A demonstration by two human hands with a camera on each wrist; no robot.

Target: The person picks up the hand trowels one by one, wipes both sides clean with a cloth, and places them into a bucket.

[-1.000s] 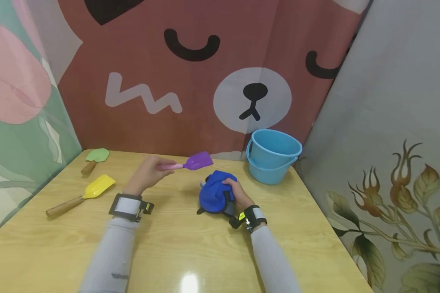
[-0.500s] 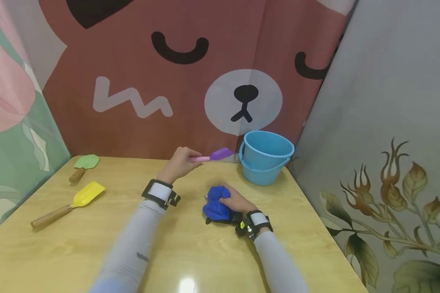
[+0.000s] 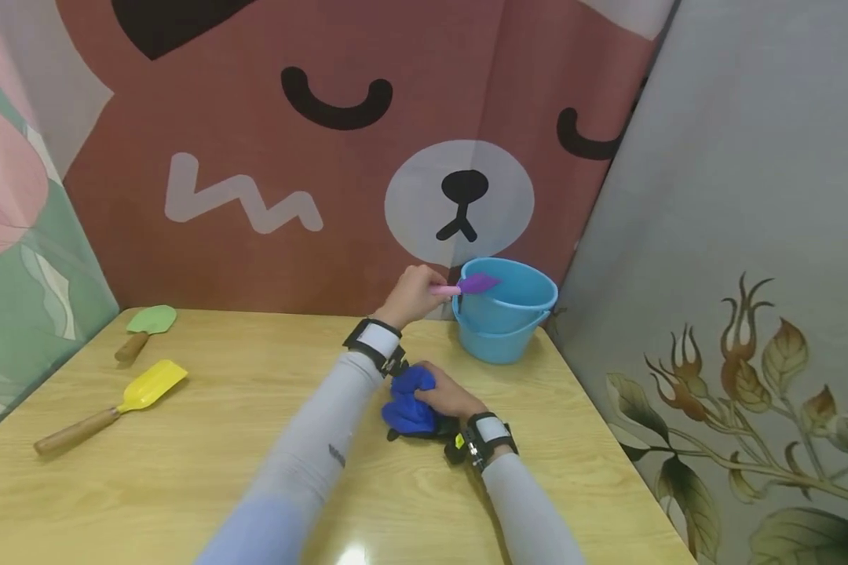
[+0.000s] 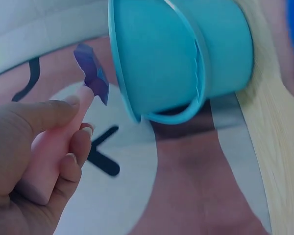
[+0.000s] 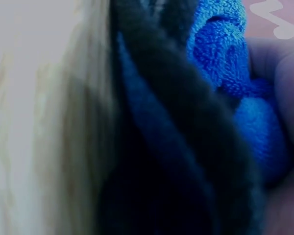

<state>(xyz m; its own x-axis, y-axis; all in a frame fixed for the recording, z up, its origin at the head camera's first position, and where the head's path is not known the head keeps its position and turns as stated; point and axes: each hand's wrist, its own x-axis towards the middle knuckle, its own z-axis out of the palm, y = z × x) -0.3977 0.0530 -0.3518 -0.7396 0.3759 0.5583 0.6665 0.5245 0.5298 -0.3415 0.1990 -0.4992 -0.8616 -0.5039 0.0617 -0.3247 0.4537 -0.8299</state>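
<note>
My left hand point(image 3: 410, 297) pinches the pink handle of a small shovel with a purple blade point(image 3: 479, 283). Seen from the head, the blade overlaps the near left rim of a light blue bucket point(image 3: 498, 345). In the left wrist view, thumb and fingers wrap the handle point(image 4: 54, 152), and the blade stands just beyond the bucket's point(image 4: 157, 54) rim on its mouth side. Lower down, my right hand point(image 3: 454, 395) grips a bunched blue towel point(image 3: 408, 412) on the table. Its looped pile point(image 5: 220, 54) fills part of the right wrist view, where dark shadowed folds hide the rest.
On the table's point(image 3: 254, 502) left lie a yellow shovel point(image 3: 151, 384) with a wooden handle and a smaller green one point(image 3: 151, 318). A bear-print curtain point(image 3: 254, 259) hangs along the back edge; a grey floral curtain point(image 3: 678, 196) borders the right.
My left hand has carried the purple shovel rightward and up to the bucket. My right hand keeps hold of the towel, which looks more bunched. The head view has shifted slightly.
</note>
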